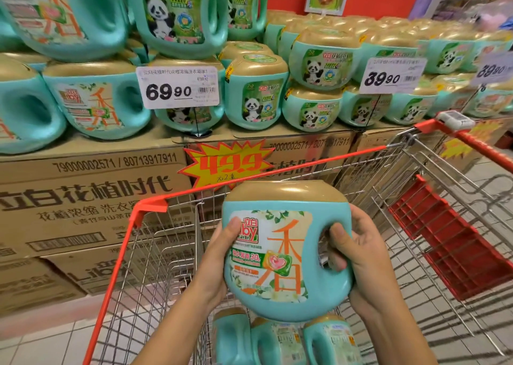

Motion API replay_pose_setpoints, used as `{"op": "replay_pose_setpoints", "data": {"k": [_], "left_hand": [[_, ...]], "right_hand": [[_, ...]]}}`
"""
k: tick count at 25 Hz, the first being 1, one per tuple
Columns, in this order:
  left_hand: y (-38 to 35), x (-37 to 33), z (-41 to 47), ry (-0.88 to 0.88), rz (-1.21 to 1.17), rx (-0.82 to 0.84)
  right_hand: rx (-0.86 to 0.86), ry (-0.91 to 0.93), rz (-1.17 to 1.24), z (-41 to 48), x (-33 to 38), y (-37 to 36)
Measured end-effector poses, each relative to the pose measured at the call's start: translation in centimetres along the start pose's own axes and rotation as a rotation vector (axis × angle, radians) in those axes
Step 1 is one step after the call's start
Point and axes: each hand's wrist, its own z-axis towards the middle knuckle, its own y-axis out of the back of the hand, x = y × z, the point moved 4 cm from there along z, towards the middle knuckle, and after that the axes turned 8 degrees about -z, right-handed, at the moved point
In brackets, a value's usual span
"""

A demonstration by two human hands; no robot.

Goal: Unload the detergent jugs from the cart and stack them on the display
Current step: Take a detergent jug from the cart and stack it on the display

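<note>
The right hand [363, 256] grips the handle of the held jug [280, 256], thumb [337, 235] hooked through the handle hole. The left hand [218, 259] clasps the opposite flank, thumb on the label, other fingers hidden behind. Between both palms the jug stands upright, gold cap up, long axis vertical. Just below the fingers, more jugs [277, 342] wait in the cart [147, 205]. Up, ahead and left of the fingertips, matching jugs [97, 106] sit on the display's cardboard cases [83, 192] (panda-labelled ones lie further right). The left hand looks nearer that row.
</note>
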Motion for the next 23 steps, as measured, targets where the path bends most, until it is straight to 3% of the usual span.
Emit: {"op": "replay_pose_setpoints", "data": {"k": [6,12,23], "left_hand": [[1.5,0.2,-2.0,-0.006,-0.020,-0.135],[5.4,-1.4,-5.2,-0.062,0.002,-0.287],[14.7,-4.2,-18.9,-0.268,-0.076,-0.690]], "right_hand": [[-0.061,-0.074,-0.087,-0.1,-2.7,-1.5],[0.018,-0.154,-0.173,-0.4,-5.2,-5.5],[0.517,-0.326,-0.147,-5.8,-10.7,-18.3]]}}
